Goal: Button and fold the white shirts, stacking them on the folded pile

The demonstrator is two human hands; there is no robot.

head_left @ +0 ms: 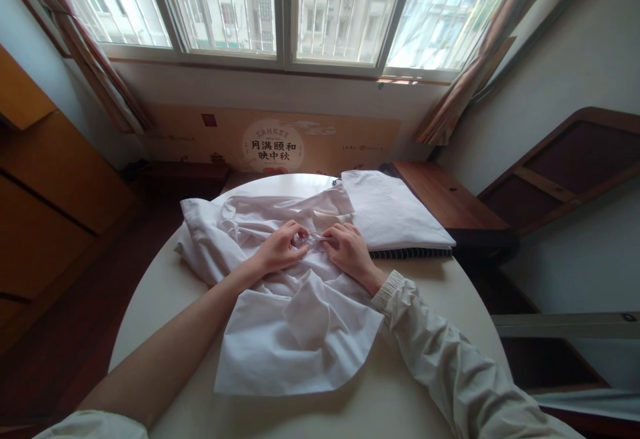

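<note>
A rumpled white cloth [300,346] lies across the round table, its near part hanging in loose folds toward me. My left hand [280,250] rests over the middle of it, thumb and forefinger curled into a pinch on a small gathered bit of the fabric. Close by on the right, my right hand [349,254] pinches the same gathered spot, with its fingers bent together. Whether anything small, such as a button or thread, sits between the fingertips is too fine to make out.
A folded white cloth [395,209] lies on a spiral-bound black notebook [413,252] at the table's right. The cream round table [150,332] has a curved edge. Behind it are a brown wooden desk [445,192], a printed banner [200,139] and barred windows [340,12].
</note>
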